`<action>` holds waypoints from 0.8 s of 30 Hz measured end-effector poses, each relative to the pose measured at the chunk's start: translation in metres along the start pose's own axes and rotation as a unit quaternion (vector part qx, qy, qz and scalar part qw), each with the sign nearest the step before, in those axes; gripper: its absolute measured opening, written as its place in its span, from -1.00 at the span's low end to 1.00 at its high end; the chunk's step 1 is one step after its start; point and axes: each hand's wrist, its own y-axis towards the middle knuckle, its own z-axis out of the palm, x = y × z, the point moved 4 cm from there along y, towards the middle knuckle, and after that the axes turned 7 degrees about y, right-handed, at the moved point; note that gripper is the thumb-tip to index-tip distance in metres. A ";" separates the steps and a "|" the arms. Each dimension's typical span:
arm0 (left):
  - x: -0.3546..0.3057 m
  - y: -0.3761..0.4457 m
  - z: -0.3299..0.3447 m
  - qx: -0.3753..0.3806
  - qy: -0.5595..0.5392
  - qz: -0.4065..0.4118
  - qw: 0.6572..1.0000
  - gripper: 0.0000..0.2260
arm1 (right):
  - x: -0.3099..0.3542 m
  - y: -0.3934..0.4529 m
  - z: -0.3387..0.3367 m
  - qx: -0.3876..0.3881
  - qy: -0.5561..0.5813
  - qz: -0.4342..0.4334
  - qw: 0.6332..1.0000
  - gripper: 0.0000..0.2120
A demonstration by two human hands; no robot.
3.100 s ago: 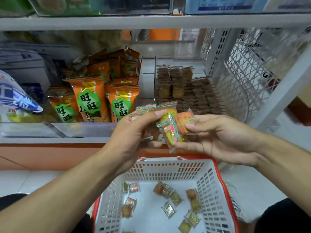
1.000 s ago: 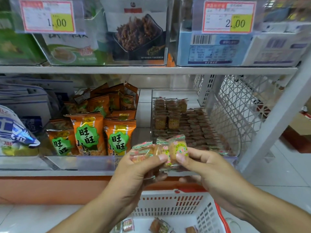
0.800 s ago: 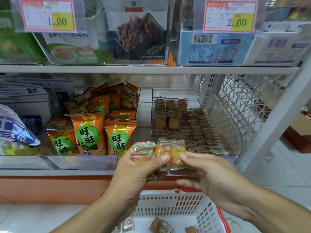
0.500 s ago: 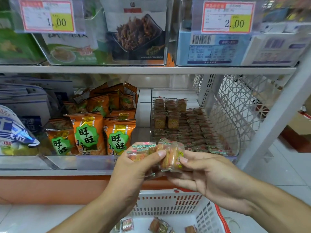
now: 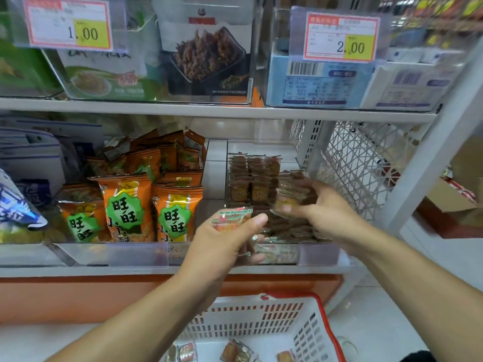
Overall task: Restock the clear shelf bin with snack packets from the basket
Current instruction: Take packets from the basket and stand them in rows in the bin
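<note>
My left hand [image 5: 224, 244] grips a small bunch of clear-wrapped snack packets [image 5: 231, 219] in front of the lower shelf. My right hand [image 5: 324, 212], blurred by motion, pinches one snack packet [image 5: 286, 202] and holds it over the clear shelf bin [image 5: 317, 254], which is filled with rows of the same brown packets. The white basket [image 5: 251, 320] with a red rim sits on the floor below my arms, with a few loose packets [image 5: 235, 351] on its bottom.
Orange snack bags [image 5: 125, 205] fill the bin to the left. The upper shelf [image 5: 209, 111] carries boxed goods and price tags. A white wire mesh panel [image 5: 360, 165] closes the shelf's right end, beside a white upright post [image 5: 428, 165].
My right hand has taken one packet from the bunch and moved it up and right over the clear bin. The left hand stays in place with the rest.
</note>
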 end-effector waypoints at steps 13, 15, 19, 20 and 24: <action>0.000 0.027 0.019 0.029 -0.093 -0.096 0.991 -0.38 | -0.014 0.133 0.007 -0.107 -0.138 -0.034 0.984 -0.59; 0.001 0.029 0.017 0.037 -0.080 -0.102 0.991 -0.41 | -0.019 0.139 0.011 -0.099 -0.156 -0.015 0.983 -0.65; 0.005 0.030 0.013 0.054 -0.057 -0.100 0.992 -0.57 | -0.021 0.139 0.013 -0.115 -0.105 0.013 0.988 -0.28; 0.005 0.030 0.012 0.063 -0.053 -0.098 0.992 -0.62 | -0.020 0.139 0.012 -0.124 -0.088 0.005 0.988 -0.25; 0.005 0.028 0.011 0.079 -0.050 -0.093 0.991 -0.71 | -0.013 0.139 0.014 -0.133 -0.129 -0.048 0.981 -0.50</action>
